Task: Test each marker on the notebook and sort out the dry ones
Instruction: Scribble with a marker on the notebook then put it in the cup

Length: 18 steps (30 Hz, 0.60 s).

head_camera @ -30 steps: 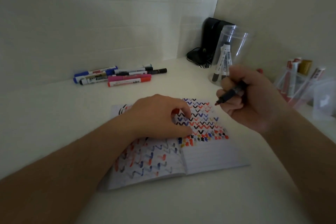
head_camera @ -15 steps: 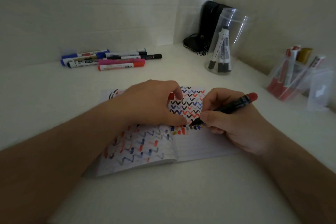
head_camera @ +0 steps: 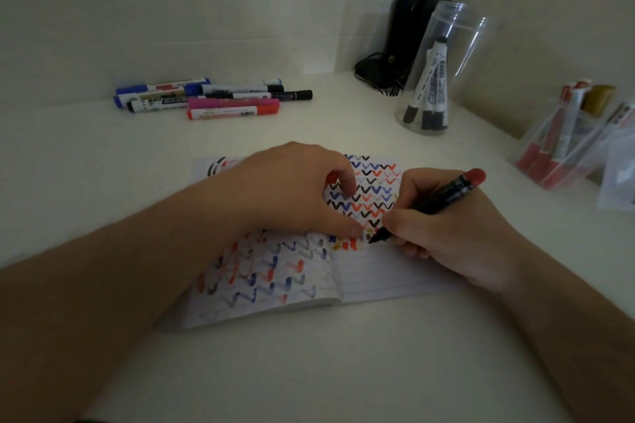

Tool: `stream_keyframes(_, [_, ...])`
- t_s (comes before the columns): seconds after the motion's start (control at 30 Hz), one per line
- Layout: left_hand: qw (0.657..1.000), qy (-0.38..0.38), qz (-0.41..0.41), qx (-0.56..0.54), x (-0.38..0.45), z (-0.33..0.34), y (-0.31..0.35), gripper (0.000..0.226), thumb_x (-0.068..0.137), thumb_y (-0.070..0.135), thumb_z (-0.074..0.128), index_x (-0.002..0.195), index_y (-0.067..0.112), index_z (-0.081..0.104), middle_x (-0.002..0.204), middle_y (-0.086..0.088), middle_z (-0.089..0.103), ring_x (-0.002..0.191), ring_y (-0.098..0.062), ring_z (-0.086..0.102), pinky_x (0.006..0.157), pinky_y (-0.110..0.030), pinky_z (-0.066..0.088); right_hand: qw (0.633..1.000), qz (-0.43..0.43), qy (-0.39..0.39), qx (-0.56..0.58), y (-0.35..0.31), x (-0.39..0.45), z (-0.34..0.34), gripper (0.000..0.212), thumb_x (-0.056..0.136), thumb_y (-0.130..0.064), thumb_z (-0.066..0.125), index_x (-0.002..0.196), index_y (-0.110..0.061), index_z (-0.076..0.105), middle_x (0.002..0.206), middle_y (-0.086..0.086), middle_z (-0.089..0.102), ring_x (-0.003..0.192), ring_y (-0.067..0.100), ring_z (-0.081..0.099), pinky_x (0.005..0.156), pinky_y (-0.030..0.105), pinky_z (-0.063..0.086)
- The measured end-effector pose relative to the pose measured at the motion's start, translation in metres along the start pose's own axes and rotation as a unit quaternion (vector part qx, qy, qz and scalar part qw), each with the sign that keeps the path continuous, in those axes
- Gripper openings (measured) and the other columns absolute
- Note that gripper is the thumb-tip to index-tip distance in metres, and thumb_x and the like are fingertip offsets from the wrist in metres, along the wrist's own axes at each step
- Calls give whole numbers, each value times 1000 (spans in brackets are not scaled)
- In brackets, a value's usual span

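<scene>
An open lined notebook (head_camera: 374, 276) lies on the white table, its pages covered with red, blue and black zigzag test marks. My right hand (head_camera: 443, 237) grips a black marker with a red end (head_camera: 446, 196), tip down on the right page beside small colour blots. My left hand (head_camera: 295, 192) rests on the notebook with curled fingers, thumb pressing the page near the marker tip; something small and red shows under its fingers. Several markers (head_camera: 213, 98) lie in a row at the back left.
A clear round jar (head_camera: 443, 45) at the back holds two white markers with black caps. A clear box (head_camera: 563, 144) at the right holds red and gold markers. A black device with a cable (head_camera: 402, 41) stands in the corner.
My right hand came down from above the page and set the marker tip on the notebook beside my left thumb. The view tilted slightly; my left hand stayed on the page.
</scene>
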<state>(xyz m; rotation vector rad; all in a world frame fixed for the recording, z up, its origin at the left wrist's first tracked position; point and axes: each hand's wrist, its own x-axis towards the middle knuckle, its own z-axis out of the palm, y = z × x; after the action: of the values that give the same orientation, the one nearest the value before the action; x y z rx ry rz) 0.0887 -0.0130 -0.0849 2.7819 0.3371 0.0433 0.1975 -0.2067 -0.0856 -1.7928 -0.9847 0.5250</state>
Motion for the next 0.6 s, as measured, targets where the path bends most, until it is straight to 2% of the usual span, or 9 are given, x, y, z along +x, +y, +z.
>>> stream_keyframes(0.2, [1000,-1,3,1,0,0,0,56,66,83,72,112,54,58,92,32,44,85,11,44,67,-19,33,1000,10,-4,-16,1,0,2,20,82,6,73,66,1,62,58,19,65,47,20,59,46,29,47])
stream_keyframes(0.33, [1000,-1,2,-8,-1,-1,1,55,65,81,74,110,53,59,93,31,46,86,9,46,69,-22,36,999,-3,15,-42,0,-1,3,18,79,4,71,67,3,59,62,27,61,51,24,56,52,37,46])
stream_keyframes(0.5, [1000,-2,-2,-7,0,-1,1,56,64,82,73,110,54,59,95,30,48,87,9,48,69,-22,37,1000,3,8,-17,0,-1,1,18,80,7,71,67,4,59,60,25,63,49,22,58,47,29,47])
stream_keyframes(0.6, [1000,-4,-4,-6,-1,-1,2,56,66,81,73,112,53,59,94,30,47,87,9,47,69,-22,38,1000,-6,-10,-28,1,-2,2,19,80,6,74,67,4,61,61,25,62,49,20,57,49,32,46])
